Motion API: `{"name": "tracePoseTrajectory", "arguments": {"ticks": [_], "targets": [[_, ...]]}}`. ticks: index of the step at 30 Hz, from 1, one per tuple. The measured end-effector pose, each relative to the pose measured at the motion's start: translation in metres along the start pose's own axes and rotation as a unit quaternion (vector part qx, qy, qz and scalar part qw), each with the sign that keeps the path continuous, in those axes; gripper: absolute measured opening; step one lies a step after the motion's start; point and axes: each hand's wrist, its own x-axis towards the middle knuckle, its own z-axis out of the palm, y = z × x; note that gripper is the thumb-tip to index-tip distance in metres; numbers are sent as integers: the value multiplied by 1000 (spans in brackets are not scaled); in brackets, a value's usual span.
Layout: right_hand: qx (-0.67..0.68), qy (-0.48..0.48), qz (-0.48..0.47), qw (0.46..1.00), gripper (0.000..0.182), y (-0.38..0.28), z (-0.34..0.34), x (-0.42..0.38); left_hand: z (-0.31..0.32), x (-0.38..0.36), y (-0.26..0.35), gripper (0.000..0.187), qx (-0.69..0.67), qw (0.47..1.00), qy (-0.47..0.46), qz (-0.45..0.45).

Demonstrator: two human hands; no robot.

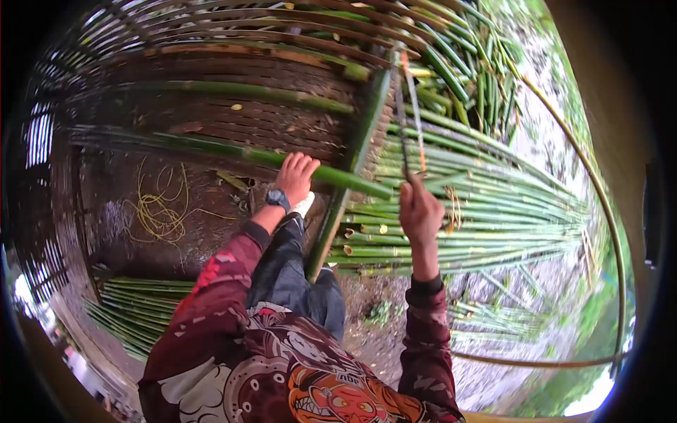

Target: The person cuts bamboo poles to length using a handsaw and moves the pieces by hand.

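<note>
A long green bamboo pole [218,147] runs from the left and lies across an upright-looking bamboo rail [370,123], its end jutting out to the right. My left hand [295,178], with a dark watch on the wrist, grips the pole from above, just left of the rail. In my right hand [421,208] is the handle of a hacksaw [413,116] with orange ends. The hacksaw points away from me, and its lower part is close beside the pole's jutting end. My right fist partly hides the handle.
Bundled bamboo poles [493,204] lie on the ground to the right, with cut pieces [451,67] piled beyond. A slatted bamboo platform [233,109] spreads ahead. Tangled yellow cord [162,211] lies at left. More poles [141,310] rest at lower left.
</note>
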Motion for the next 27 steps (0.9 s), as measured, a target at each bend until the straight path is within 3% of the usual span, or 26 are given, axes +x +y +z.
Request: {"name": "tracePoseTrajectory", "arguments": {"ticks": [1,3,6,7,9,10,11,12,13,14,15,16,17,18,19,20,21,23,25,27], "targets": [[-36,31,-111,993,27,6,32,6,-1,-14,-6,57,16,1000,4,-22],[-123,-47,-200,971,29,14,78,18,-4,-31,-12,54,32,999,0,-25],[-167,-88,-290,938,35,39,157,34,-8,-48,-10,51,31,997,19,-61],[-208,-128,-283,927,40,38,172,38,-7,-51,-14,50,19,997,37,-68],[-228,-121,-258,931,47,38,192,40,-24,-54,-18,47,-15,989,66,-130],[-211,-128,-185,951,54,41,205,32,-31,-59,-23,53,-15,979,93,-179],[-221,-77,-180,955,57,26,202,25,-37,-62,-26,58,-18,967,119,-225],[-202,-88,-160,962,57,14,195,17,-35,-62,-33,58,-9,963,129,-236],[-197,-105,-136,965,56,13,194,2,-24,-62,-45,63,-63,898,221,-375],[-202,-155,-101,962,57,13,189,-14,-14,-59,-59,69,-117,801,311,-499],[-190,-206,-62,958,59,14,182,-29,-9,-52,-77,69,-107,790,328,-506],[-192,-189,-82,960,63,27,181,-49,-7,-42,-95,73,-313,625,354,-622],[-220,-240,-39,945,69,35,176,-63,-5,-33,-109,79,-500,410,353,-676],[-234,-246,-58,939,72,54,175,-81,1,-29,-121,79,-501,400,369,-672],[-219,-309,0,926,75,42,160,-84,7,-26,-131,72,-503,386,342,-693],[-216,-295,-55,929,76,55,156,-95,8,-27,-137,64,-504,371,312,-715],[-234,-313,-52,919,76,48,147,-95,-13,-31,-131,64,-505,363,326,-712],[-268,-342,-26,900,68,38,127,-95,-58,-47,-103,38,-651,292,294,-636],[-255,-369,13,894,55,54,104,-104,-84,-67,-67,19,-679,334,285,-588],[-235,-299,-43,924,39,85,75,-126,-51,-76,-48,20,-642,381,219,-628]]}}
